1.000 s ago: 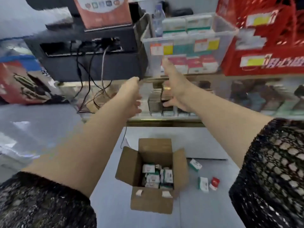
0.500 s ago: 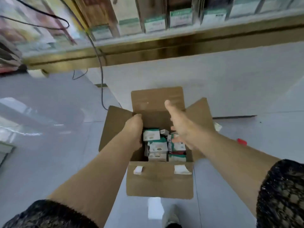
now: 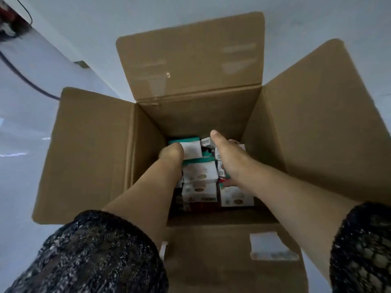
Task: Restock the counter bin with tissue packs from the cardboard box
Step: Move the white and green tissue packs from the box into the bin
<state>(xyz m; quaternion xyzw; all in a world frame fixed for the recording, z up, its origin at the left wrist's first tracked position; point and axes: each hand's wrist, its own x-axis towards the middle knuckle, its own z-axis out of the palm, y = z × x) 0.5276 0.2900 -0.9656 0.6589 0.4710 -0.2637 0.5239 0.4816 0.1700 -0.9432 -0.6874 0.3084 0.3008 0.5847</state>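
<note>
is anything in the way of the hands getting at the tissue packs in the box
Nothing visible blocks them. All four flaps of the cardboard box are folded open, and the left hand and right hand are down inside among the tissue packs. Whether either hand has closed on a pack cannot be told.

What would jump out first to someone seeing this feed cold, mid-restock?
The open cardboard box fills the centre of the head view, its four flaps splayed out over the pale floor. Both bare arms plunge into it: the left hand and the right hand are down among the white-and-teal tissue packs jumbled at the bottom. Black lacy sleeves frame the lower corners.
</note>
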